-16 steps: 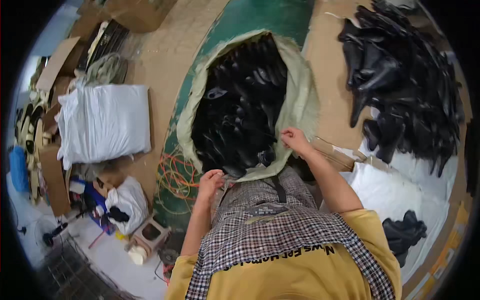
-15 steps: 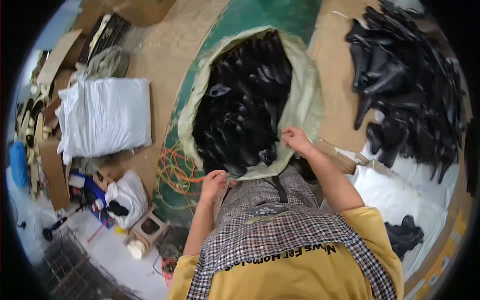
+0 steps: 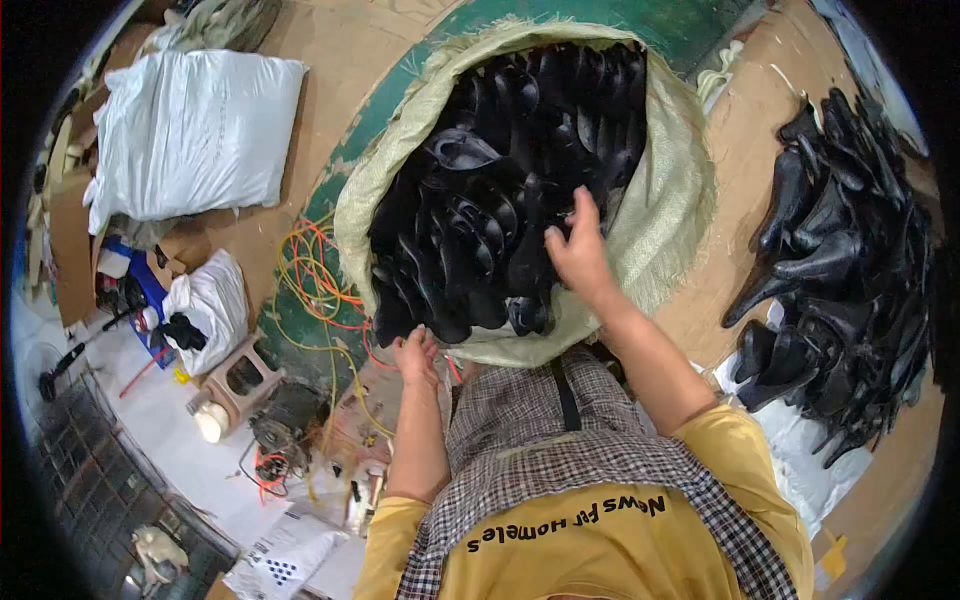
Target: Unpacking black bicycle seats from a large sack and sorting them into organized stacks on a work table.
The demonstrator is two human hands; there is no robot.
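Observation:
A pale green woven sack (image 3: pixel 665 210) stands in front of me with its mouth wide. Packed inside are black curved pieces (image 3: pixel 470 235) that look like shoe soles, standing close together in rows. My left hand (image 3: pixel 416 355) is at the sack's near left rim, its fingers bent round the edge. Over the right part of the sack's mouth is my right hand (image 3: pixel 582 255), thumb and forefinger apart, nothing seen between them. Its fingertips are close to the black soles; whether they touch cannot be made out.
A heap of similar black pieces (image 3: pixel 830 240) lies on cardboard at the right. At the left are a stuffed white plastic bag (image 3: pixel 200 130), a smaller white bag (image 3: pixel 215 305) and a beige stool (image 3: pixel 235 380). Orange and yellow cords (image 3: pixel 310 270) lie beside the sack.
My right hand has left the sack's right rim, moved up over the soles and spread its fingers. My left hand stays by the near left rim. The whole view has shifted.

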